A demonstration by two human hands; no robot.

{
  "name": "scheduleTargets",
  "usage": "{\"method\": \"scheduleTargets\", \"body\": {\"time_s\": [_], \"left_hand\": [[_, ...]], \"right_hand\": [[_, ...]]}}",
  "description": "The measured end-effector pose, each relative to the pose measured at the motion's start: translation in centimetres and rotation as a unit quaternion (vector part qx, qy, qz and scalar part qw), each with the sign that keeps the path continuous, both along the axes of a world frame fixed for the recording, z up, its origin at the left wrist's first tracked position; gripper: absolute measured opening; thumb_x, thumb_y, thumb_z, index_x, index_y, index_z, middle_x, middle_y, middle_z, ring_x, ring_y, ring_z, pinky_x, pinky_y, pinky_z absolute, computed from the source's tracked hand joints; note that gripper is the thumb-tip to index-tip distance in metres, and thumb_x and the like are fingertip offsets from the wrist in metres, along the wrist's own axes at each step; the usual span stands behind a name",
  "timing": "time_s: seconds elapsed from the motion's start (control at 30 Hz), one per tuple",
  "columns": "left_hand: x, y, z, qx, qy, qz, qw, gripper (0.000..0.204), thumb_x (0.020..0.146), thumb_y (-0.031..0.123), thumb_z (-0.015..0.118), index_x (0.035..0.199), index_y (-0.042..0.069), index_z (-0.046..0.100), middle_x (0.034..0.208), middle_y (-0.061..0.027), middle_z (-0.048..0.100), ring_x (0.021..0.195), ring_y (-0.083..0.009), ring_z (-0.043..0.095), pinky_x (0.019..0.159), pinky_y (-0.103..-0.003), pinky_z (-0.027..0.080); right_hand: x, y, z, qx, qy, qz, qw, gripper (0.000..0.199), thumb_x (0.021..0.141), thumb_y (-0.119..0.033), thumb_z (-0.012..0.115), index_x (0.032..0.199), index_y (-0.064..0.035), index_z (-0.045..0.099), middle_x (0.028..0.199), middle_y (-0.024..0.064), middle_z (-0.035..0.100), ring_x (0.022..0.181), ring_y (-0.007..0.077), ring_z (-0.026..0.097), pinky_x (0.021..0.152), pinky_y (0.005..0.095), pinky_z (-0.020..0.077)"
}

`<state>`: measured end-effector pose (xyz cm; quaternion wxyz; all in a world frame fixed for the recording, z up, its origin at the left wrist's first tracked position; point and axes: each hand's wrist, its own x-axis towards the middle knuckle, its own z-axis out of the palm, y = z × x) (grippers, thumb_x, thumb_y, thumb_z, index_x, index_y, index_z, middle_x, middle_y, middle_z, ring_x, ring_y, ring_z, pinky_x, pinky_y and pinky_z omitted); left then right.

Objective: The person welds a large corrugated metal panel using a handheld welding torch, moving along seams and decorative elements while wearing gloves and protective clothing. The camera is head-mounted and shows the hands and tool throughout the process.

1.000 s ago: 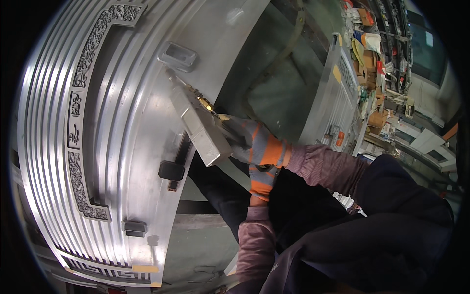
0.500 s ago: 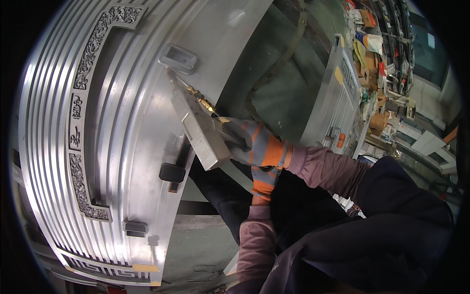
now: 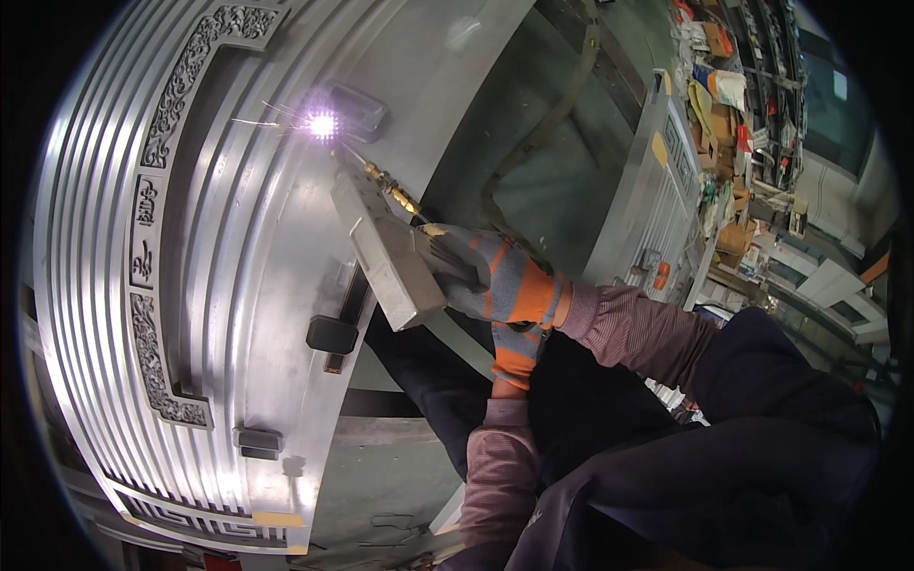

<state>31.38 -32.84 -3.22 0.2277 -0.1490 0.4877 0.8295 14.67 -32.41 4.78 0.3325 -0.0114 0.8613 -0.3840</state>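
Boxy grey hard-shelled welding gun (image 3: 395, 276), poking past the clamped fingers of the orange-and-grey gloved right hand (image 3: 500, 278), looks stiff, heavy, best held behind, but I can't tell how the matching left hand (image 3: 517, 356) grips.

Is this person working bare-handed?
No, the right hand and the left hand both wear orange-and-grey gloves.
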Motion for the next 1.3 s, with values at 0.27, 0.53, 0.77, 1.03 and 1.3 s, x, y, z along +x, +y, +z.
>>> {"method": "scheduleTargets", "body": {"time_s": [0.27, 0.53, 0.77, 1.03, 1.3], "left_hand": [[-1.0, -0.9, 1.1, -0.009, 0.018, -0.043, 0.999, 0.047, 0.090, 0.019, 0.061, 0.132, 0.004, 0.046, 0.130, -0.0140, 0.053, 0.119, -0.0300, 0.053, 0.100, -0.041, 0.042], [1.0, 0.3, 0.3, 0.135, -0.036, 0.010, 0.990, 0.053, 0.094, 0.018, 0.058, 0.139, 0.002, 0.035, 0.137, -0.0140, 0.048, 0.128, -0.0278, 0.046, 0.105, -0.040, 0.038], [1.4, 0.0, 0.0, -0.030, 0.087, -0.105, 0.990, 0.057, 0.091, 0.023, 0.062, 0.138, 0.002, 0.037, 0.136, -0.0132, 0.048, 0.127, -0.0274, 0.047, 0.106, -0.039, 0.038], [1.3, 0.2, 1.1, 0.128, -0.040, -0.021, 0.991, 0.053, 0.092, 0.023, 0.060, 0.136, 0.003, 0.040, 0.132, -0.0134, 0.051, 0.124, -0.0262, 0.049, 0.103, -0.038, 0.041], [1.4, -0.5, 1.6, -0.050, 0.070, -0.078, 0.993, 0.046, 0.092, 0.011, 0.057, 0.134, 0.001, 0.042, 0.129, -0.0141, 0.054, 0.118, -0.0257, 0.054, 0.096, -0.034, 0.046]], "right_hand": [[0.3, 0.3, -0.6, 0.027, 0.015, 0.006, 1.000, 0.062, 0.079, -0.016, 0.074, 0.132, 0.0016, 0.045, 0.119, 0.0177, 0.062, 0.106, 0.0235, 0.064, 0.092, 0.0339, 0.0504], [1.2, 0.3, -0.6, 0.014, 0.057, -0.013, 0.998, 0.058, 0.079, -0.030, 0.073, 0.125, -0.0017, 0.050, 0.104, 0.0198, 0.061, 0.095, 0.0347, 0.062, 0.086, 0.0402, 0.0481], [0.1, -0.3, 1.5, 0.003, 0.053, 0.000, 0.999, 0.059, 0.078, -0.014, 0.074, 0.129, 0.0016, 0.048, 0.118, 0.0161, 0.062, 0.105, 0.0238, 0.064, 0.091, 0.0336, 0.0507], [2.2, 0.8, -0.4, 0.043, 0.054, -0.009, 0.998, 0.058, 0.078, -0.010, 0.074, 0.128, 0.0028, 0.048, 0.114, 0.0169, 0.064, 0.101, 0.0225, 0.066, 0.087, 0.0332, 0.0523], [1.6, 0.0, 0.9, 0.006, 0.064, -0.024, 0.998, 0.058, 0.079, -0.013, 0.074, 0.129, 0.0031, 0.048, 0.114, 0.0172, 0.064, 0.103, 0.0233, 0.065, 0.087, 0.0328, 0.0520]]}}
